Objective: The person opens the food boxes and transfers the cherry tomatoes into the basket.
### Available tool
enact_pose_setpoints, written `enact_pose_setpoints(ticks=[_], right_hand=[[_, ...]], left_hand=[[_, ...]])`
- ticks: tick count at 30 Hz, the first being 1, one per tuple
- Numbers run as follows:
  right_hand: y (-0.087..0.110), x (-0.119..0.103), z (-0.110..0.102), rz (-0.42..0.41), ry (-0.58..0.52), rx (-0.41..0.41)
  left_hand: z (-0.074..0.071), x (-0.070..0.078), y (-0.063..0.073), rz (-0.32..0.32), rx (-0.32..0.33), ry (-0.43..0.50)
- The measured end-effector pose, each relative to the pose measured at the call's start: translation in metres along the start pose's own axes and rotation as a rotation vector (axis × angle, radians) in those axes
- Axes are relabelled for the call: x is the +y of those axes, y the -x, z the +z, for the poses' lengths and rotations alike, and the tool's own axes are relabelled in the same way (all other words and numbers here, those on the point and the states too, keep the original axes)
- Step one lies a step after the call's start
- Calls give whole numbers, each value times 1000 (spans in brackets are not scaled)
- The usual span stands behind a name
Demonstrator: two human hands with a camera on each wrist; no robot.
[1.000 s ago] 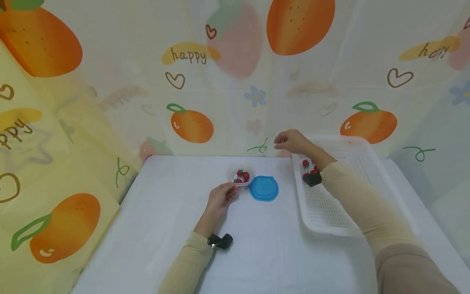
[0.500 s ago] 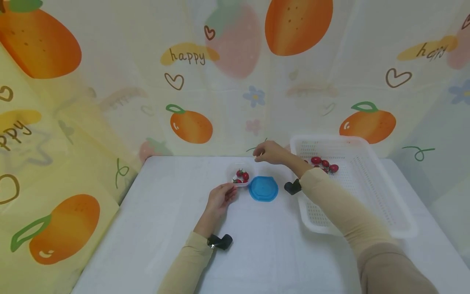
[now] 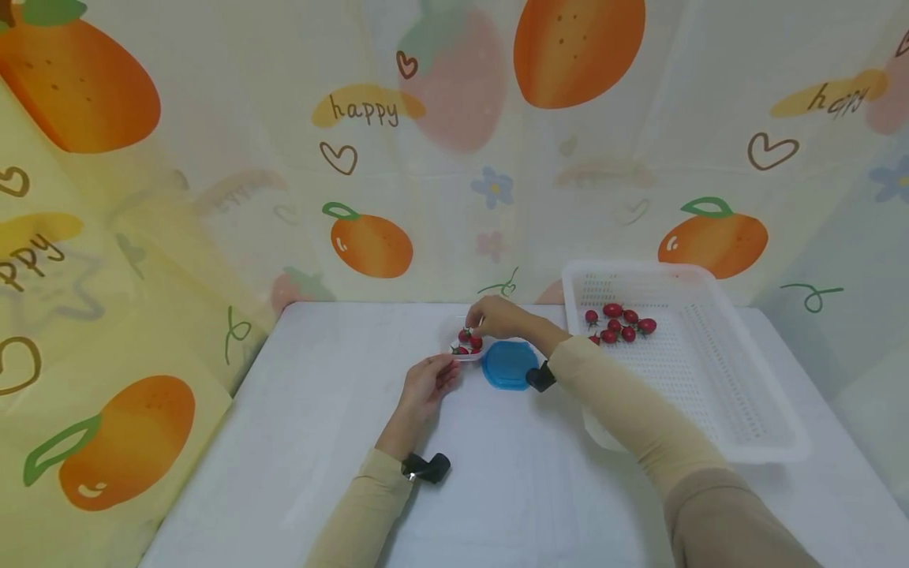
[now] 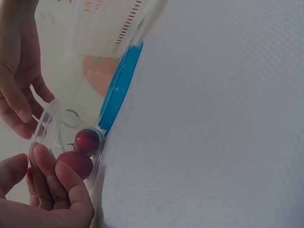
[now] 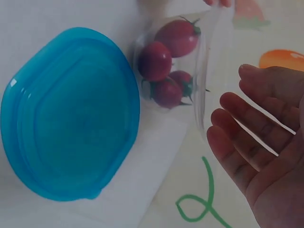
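Observation:
A small clear plastic container (image 3: 467, 357) stands near the table's far edge, with several red cherry tomatoes (image 5: 164, 61) inside, some with green stems. My left hand (image 3: 429, 383) is at its near side, the fingers curled against the wall and the thumb by the rim in the left wrist view. Above the container is my right hand (image 3: 500, 317). Its fingers (image 5: 254, 123) are spread and relaxed beside the rim in the right wrist view, and no tomato shows among them. A blue lid (image 3: 507, 365) lies flat just right of the container, partly below the right wrist.
A white perforated basket (image 3: 710, 394) stands on the right of the table, with several loose cherry tomatoes (image 3: 629, 334) in its far left part. The right forearm passes over its near left rim. A fruit-print cloth (image 3: 440, 237) hangs behind the white table (image 3: 497, 489).
My right hand has moved left and down from over the basket's far left corner to the container, uncovering the tomatoes in the basket. The left hand, container and lid have stayed in place.

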State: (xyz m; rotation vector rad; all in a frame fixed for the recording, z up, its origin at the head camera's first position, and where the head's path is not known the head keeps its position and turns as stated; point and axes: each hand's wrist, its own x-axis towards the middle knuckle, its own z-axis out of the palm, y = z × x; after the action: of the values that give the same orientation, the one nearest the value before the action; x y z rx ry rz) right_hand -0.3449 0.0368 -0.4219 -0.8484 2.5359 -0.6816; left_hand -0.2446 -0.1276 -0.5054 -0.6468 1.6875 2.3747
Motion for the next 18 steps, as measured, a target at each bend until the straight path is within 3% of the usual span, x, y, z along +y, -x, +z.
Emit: enact_pose_setpoints(ticks=[10,18], right_hand=[[-15,-7,19,20,-18,-85],[-24,-13,29,-1,54,-115]], left_hand=[[-1,-2,-1,13,-5,40],[-2,0,-1,18,-5,37]])
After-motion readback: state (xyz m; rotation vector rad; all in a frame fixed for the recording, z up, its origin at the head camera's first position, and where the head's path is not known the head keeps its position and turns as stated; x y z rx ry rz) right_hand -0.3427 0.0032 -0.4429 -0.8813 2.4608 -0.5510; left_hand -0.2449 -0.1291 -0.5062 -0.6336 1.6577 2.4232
